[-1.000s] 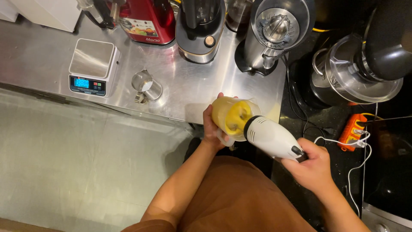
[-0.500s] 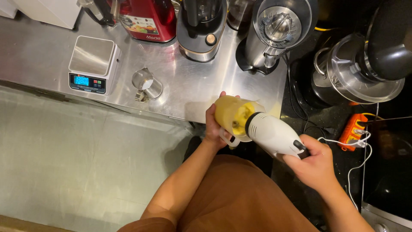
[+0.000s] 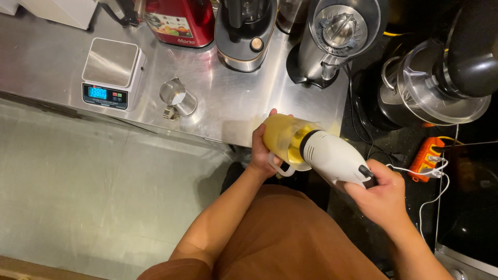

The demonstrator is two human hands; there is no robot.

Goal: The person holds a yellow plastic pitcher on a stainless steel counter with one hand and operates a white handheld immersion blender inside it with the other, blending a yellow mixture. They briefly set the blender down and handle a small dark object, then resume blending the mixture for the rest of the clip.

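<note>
Your left hand [image 3: 263, 151] is wrapped around the clear jug [image 3: 284, 139] of yellow mix at the steel counter [image 3: 218, 98] edge; your right hand [image 3: 381, 194], at four o'clock from it, grips the white hand blender [image 3: 332, 156] sunk into the jug

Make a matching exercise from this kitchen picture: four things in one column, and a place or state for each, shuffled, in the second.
Things:
1. digital scale
2. small metal pitcher
3. white hand blender
4. cup of yellow mix

Places or states:
A. gripped by the right hand, head down in the cup
B. held by the left hand at the counter's front edge
C. at the left of the steel counter, display lit blue
D. standing alone on the counter, just right of the scale

Pairs: 1-C, 2-D, 3-A, 4-B
</note>
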